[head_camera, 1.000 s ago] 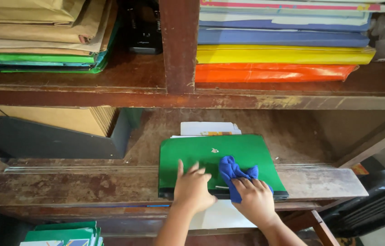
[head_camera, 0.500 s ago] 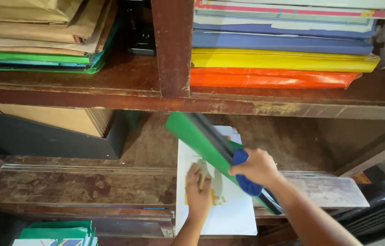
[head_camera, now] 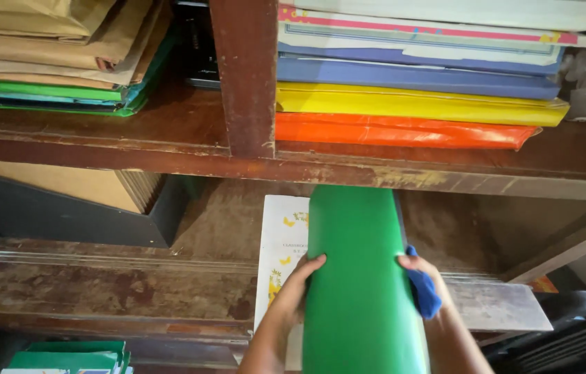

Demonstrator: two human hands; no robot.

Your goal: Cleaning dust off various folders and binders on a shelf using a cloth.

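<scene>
A green folder (head_camera: 359, 277) stands lifted lengthwise over the lower shelf, its flat side toward me. My left hand (head_camera: 300, 280) grips its left edge. My right hand (head_camera: 423, 273) grips the right edge, with a blue cloth (head_camera: 423, 291) bunched between palm and folder. Under and left of the folder lies a white booklet (head_camera: 281, 249) with yellow marks on its cover, resting on the worn wooden lower shelf (head_camera: 112, 287).
The upper shelf (head_camera: 133, 149) holds stacked brown and green folders (head_camera: 50, 62) at left, and yellow, orange and blue folders (head_camera: 410, 104) at right, split by a wooden upright (head_camera: 244, 76). A dark file box (head_camera: 64, 208) sits at lower left. More green folders (head_camera: 71, 359) lie below.
The green folder lay flat under both hands, was tilted up by my right hand, and is now held up lengthwise in both hands. The white booklet beneath is uncovered.
</scene>
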